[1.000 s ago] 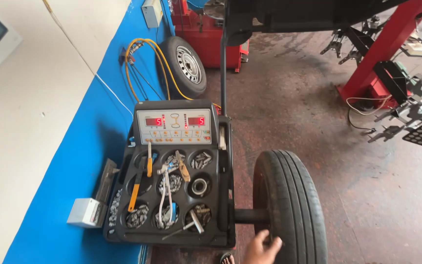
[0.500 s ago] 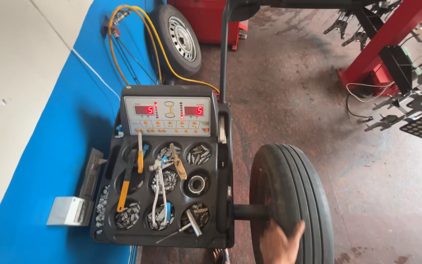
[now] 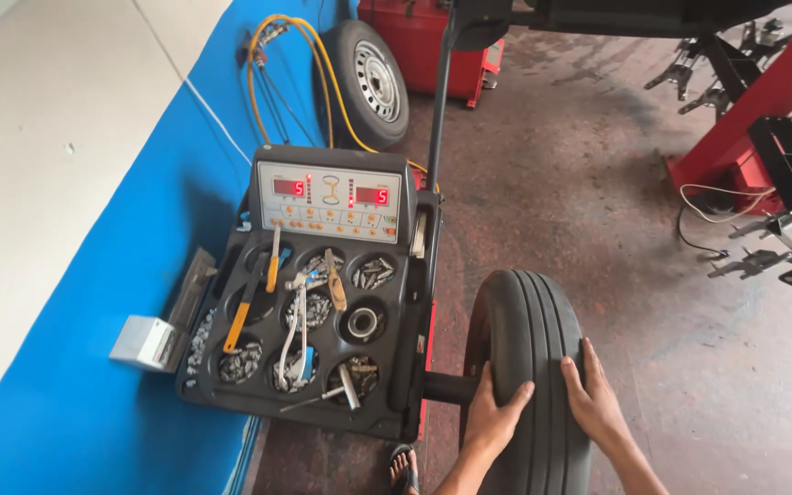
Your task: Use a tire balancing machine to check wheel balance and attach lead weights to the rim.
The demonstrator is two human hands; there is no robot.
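A black tyre (image 3: 529,339) is mounted upright on the shaft (image 3: 448,388) of a wheel balancing machine (image 3: 323,293). My left hand (image 3: 494,412) lies on the near left side of the tread, fingers spread. My right hand (image 3: 590,394) rests flat on the near right side of the tread. Both hands press on the rubber without wrapping round it. The machine's panel (image 3: 330,200) shows two red lit displays. Its black tray holds several round pockets of metal weights, pliers (image 3: 297,312) and an orange-handled tool (image 3: 242,316).
A blue and white wall (image 3: 93,183) runs along the left. A spare wheel (image 3: 370,82) and yellow hoses (image 3: 309,64) lean against it, with a red cabinet (image 3: 423,37) behind. A red lift post (image 3: 763,92) and alignment clamps (image 3: 781,247) stand at the right on the stained concrete floor. A sandalled foot (image 3: 403,467) shows below.
The view has dropped and shifted right. One hand was on the tyre's near edge; now both my hands lie on the tread.
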